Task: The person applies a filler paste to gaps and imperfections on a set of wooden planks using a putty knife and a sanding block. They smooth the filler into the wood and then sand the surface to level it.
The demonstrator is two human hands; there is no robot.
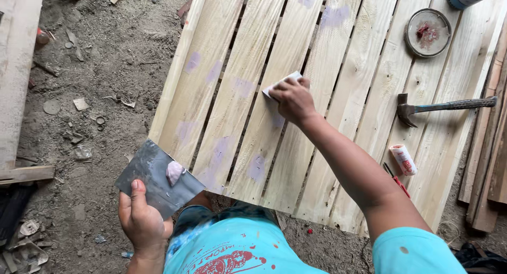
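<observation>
Fingers (pixel 289 85) of the right hand (pixel 293 98) are curled shut over a small pale scraper (pixel 277 84), pressing its edge flat against a slat of the pallet (pixel 317 163). The scraper sits near the middle of the slatted panel, just beside one of the gaps between slats. Purple filler patches (pixel 257 167) mark several slats around it; some appear smoothed, others thicker.

The left hand (pixel 138 218) grips a dark metal plate (pixel 158 179) by its lower corner, thumb on top, fingers closed beneath. A pinkish lump of putty (pixel 174 172) rests on the plate, which is held tilted, off the pallet's near edge and over the dirt floor (pixel 105 68).

Risks, as judged from this position:
- The plate is tilted; the putty could slide off onto the dirt and pick up grit.
- The scraper works close to a gap; a stroke across it could push filler into the gap or snag the corner.
- Uneven pressure could leave ridges or drag filler out of a patch.
- The forearm crosses filled slats; lowering it could smear wet patches.

A hammer (pixel 443 106), a round tin lid (pixel 427 32), a small roll (pixel 404 159) and a red-handled tool (pixel 397 180) lie on the pallet's right side, well apart from the scraper.
</observation>
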